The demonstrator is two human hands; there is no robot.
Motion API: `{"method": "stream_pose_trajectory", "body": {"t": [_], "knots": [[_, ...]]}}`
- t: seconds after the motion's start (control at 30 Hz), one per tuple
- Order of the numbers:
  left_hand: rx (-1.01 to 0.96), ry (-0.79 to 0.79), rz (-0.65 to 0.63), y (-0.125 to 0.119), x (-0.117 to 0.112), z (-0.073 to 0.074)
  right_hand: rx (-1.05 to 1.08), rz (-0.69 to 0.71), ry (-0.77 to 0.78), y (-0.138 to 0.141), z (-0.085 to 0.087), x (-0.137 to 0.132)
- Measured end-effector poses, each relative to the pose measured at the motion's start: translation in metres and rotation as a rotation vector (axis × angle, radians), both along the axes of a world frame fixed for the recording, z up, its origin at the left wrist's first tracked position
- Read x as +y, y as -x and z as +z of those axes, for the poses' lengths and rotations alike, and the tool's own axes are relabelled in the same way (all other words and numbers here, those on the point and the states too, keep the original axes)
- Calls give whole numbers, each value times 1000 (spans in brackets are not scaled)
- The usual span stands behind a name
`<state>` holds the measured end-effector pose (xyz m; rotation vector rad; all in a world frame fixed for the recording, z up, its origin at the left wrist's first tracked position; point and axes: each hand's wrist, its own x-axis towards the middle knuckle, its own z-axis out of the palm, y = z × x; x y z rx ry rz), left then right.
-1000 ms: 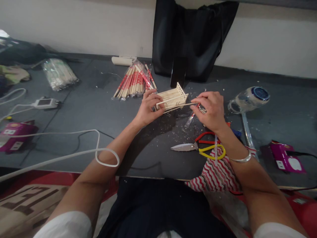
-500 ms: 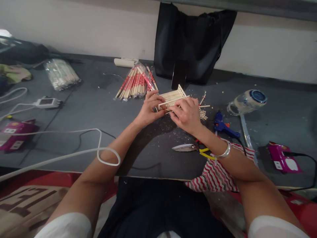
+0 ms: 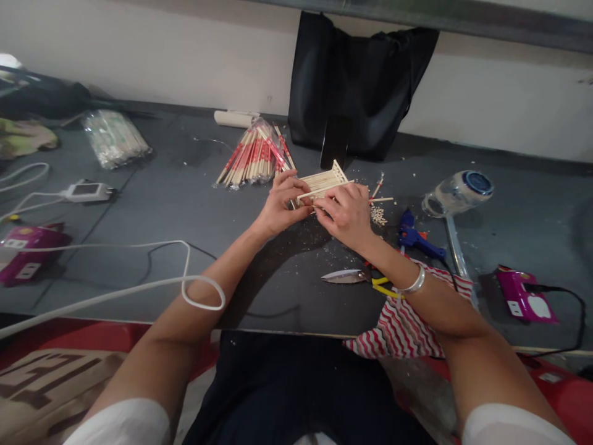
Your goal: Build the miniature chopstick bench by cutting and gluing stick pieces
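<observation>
A small frame built of pale wooden sticks (image 3: 324, 179) is between my hands on the dark table. My left hand (image 3: 285, 203) grips its left end, thumb and fingers closed around the near corner. My right hand (image 3: 343, 211) is closed at its near long side, with fingertips on the front stick; the fingers hide much of that side. Just right of the frame lie a pile of tiny cut stick pieces (image 3: 378, 216) and a loose stick (image 3: 382, 199). Behind my left hand rests a plastic bag of red-banded chopsticks (image 3: 252, 157).
Scissors (image 3: 343, 277) with yellow handles lie near my right forearm, beside a striped cloth (image 3: 403, 327). A blue glue gun (image 3: 419, 238) and a glass jar (image 3: 456, 193) are on the right. A black bag (image 3: 356, 80) and phone (image 3: 335, 141) stand behind. A white cable (image 3: 139, 287) crosses over my left forearm.
My right hand has shifted very slightly left along the near side of the stick frame. Both hands keep their hold, and the view has tilted a little.
</observation>
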<state>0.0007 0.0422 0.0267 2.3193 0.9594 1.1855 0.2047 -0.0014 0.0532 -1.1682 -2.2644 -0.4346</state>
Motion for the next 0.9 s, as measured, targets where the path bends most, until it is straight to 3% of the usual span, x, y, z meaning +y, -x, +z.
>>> {"method": "stream_pose_trajectory", "body": {"t": [0.3, 0.43, 0.57, 0.67, 0.9], "knots": [[5, -9, -1, -1, -2, -2, -4, 27, -14, -1, -1, 2], [9, -50, 33, 8, -10, 7, -3, 55, -14, -6, 4, -2], [34, -133, 157, 14, -30, 29, -14, 86, 36, -15, 8, -12], [153, -183, 206, 3, -52, 41, -22, 120, 52, -22, 11, -23], [302, -154, 123, -28, -87, 39, -48, 177, 61, -31, 19, -47]]}}
